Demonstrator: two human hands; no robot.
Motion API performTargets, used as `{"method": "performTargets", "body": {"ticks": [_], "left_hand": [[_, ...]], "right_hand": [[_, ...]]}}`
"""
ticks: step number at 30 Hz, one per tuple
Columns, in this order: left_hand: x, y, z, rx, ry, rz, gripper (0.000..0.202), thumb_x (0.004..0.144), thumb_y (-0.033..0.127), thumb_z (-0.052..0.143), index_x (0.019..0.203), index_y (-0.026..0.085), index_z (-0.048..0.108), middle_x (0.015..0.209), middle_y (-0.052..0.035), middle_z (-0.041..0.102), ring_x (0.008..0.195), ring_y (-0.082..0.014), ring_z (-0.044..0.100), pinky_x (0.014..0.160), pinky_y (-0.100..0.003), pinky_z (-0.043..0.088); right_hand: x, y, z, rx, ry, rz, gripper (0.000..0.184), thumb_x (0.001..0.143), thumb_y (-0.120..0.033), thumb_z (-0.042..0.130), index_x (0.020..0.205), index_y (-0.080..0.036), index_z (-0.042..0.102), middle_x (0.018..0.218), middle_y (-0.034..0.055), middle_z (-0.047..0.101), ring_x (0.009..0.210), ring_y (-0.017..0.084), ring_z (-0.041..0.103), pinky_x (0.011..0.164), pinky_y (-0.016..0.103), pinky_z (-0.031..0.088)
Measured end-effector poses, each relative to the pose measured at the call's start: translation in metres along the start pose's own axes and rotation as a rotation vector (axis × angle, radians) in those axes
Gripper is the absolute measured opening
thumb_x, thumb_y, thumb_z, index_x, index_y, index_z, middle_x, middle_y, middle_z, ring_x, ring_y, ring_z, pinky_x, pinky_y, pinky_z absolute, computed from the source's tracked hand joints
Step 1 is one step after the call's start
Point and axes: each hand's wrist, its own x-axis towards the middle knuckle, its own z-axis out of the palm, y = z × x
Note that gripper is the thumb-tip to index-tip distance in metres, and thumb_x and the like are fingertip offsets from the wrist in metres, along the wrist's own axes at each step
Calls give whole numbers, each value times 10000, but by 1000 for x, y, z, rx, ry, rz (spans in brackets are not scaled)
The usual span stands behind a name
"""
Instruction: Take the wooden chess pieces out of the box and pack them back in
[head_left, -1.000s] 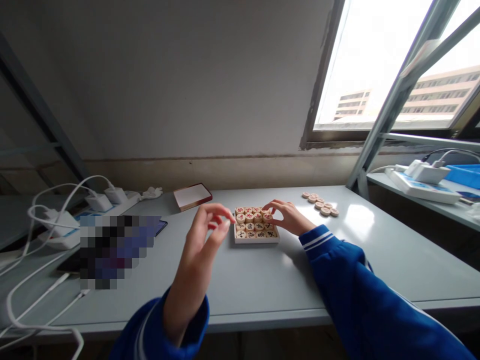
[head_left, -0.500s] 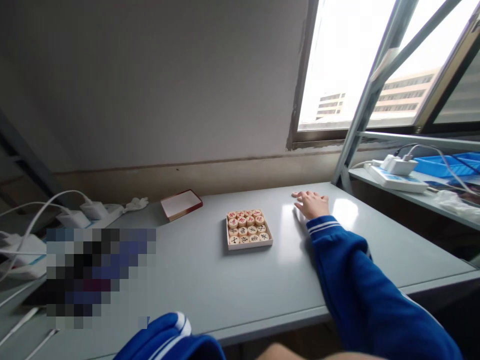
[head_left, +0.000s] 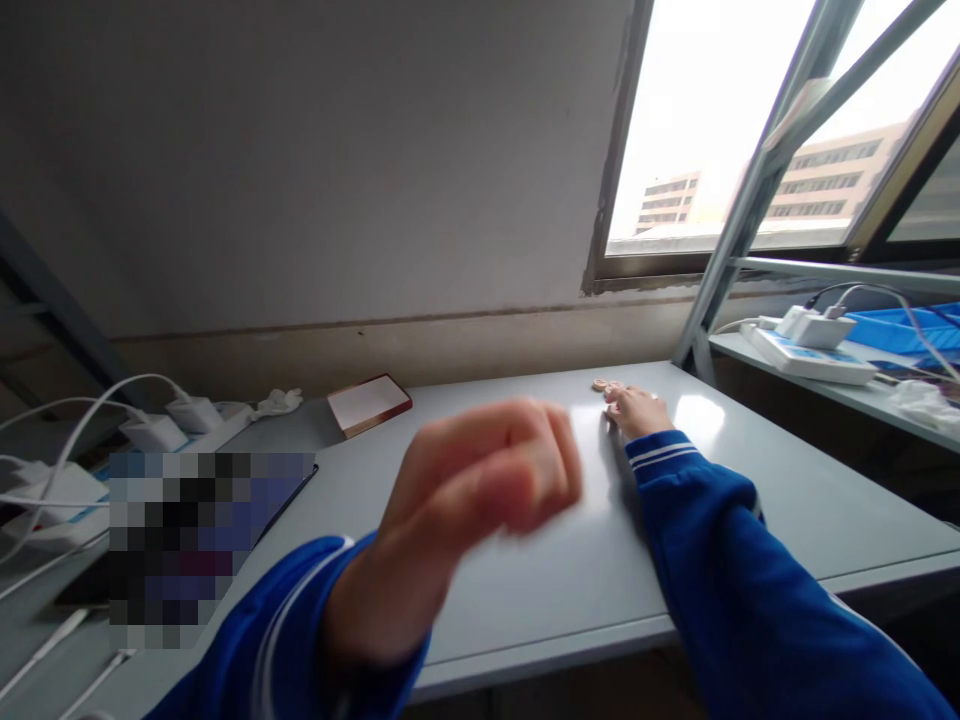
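My left hand (head_left: 487, 475) is raised over the middle of the desk, blurred, its fingers curled in and nothing visible in them. It hides the spot where the tray of Chinese chess pieces stood. Farther back on the right, my right hand (head_left: 637, 412) rests low on the desk with bent fingers drawn together at a round wooden Chinese chess piece, which the fingers partly cover. A few more Chinese chess pieces (head_left: 601, 385) lie flat just beyond its fingertips.
An open box lid (head_left: 369, 405) with a red edge lies near the wall. Power strips with white chargers (head_left: 154, 432) and cables crowd the left, beside a blurred-out dark device (head_left: 289, 510). A metal post (head_left: 712, 290) rises at the back right, next to a shelf with a blue basket (head_left: 892, 335).
My left hand has come up from the lower edge to the middle, now covering the tray. My right hand's fingers have drawn in from spread to bent. The view has shifted slightly.
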Motion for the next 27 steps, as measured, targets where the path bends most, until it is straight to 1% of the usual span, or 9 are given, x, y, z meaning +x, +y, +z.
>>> {"method": "performTargets", "body": {"ticks": [3, 5, 7, 9, 12, 15, 17, 24, 27], "left_hand": [[49, -48, -11, 409, -37, 66, 354, 773, 434, 411, 524, 183, 414, 510, 14, 405, 534, -112, 385, 540, -253, 323], [71, -88, -27, 673, 6, 38, 382, 783, 434, 351, 501, 177, 358, 478, 32, 350, 497, -96, 330, 525, -244, 281], [79, -121, -44, 831, -17, -60, 408, 777, 437, 330, 464, 175, 340, 436, 38, 320, 470, -93, 324, 520, -244, 262], [79, -140, -55, 854, -80, -131, 448, 782, 452, 296, 445, 168, 379, 426, 32, 359, 468, -95, 369, 539, -238, 280], [73, -144, -58, 788, -210, -189, 491, 777, 484, 279, 455, 159, 458, 424, 28, 388, 459, -96, 392, 537, -231, 295], [71, -133, -53, 779, -414, -284, 503, 735, 536, 342, 456, 153, 510, 404, 29, 398, 438, -96, 388, 517, -230, 293], [71, -128, -50, 817, -494, -330, 507, 700, 569, 387, 451, 150, 526, 406, 23, 425, 439, -98, 394, 504, -231, 284], [70, -135, -51, 865, -562, -334, 465, 663, 562, 460, 485, 149, 579, 429, 21, 456, 453, -97, 388, 480, -229, 260], [70, -138, -52, 862, -556, -325, 494, 663, 586, 448, 485, 146, 586, 421, 22, 448, 453, -95, 383, 480, -230, 253]], "right_hand": [[1, -4, 2, 42, 27, -75, 148, 741, -222, 487, 807, -213, 619, 964, 56, 607, 959, 235, 508, 780, 395, 346], [-1, -11, 0, 153, 78, -190, 119, 716, -271, 530, 765, -214, 622, 851, 37, 633, 897, 226, 534, 759, 378, 369], [-6, -24, -4, 357, 123, -351, 168, 729, -329, 526, 802, -208, 616, 809, 29, 638, 806, 190, 558, 715, 329, 403], [-15, -44, -10, 575, 115, -540, 228, 751, -374, 509, 871, -201, 598, 858, 31, 634, 754, 155, 563, 683, 288, 422], [-36, -79, -15, 682, 50, -767, 238, 751, -373, 537, 925, -217, 578, 910, 21, 622, 779, 139, 560, 719, 283, 411], [-53, -105, -12, 570, 29, -847, 191, 748, -339, 565, 909, -239, 583, 876, 9, 620, 791, 149, 561, 770, 330, 367], [-60, -113, -9, 527, 15, -884, 184, 754, -327, 567, 920, -249, 577, 912, 13, 614, 833, 160, 556, 785, 346, 347], [-61, -114, -1, 580, 1, -933, 211, 784, -300, 532, 988, -247, 547, 981, 39, 579, 900, 166, 531, 822, 345, 350], [-62, -114, 1, 600, 29, -919, 175, 779, -292, 537, 939, -223, 552, 957, 49, 565, 880, 172, 524, 796, 339, 378]]}}
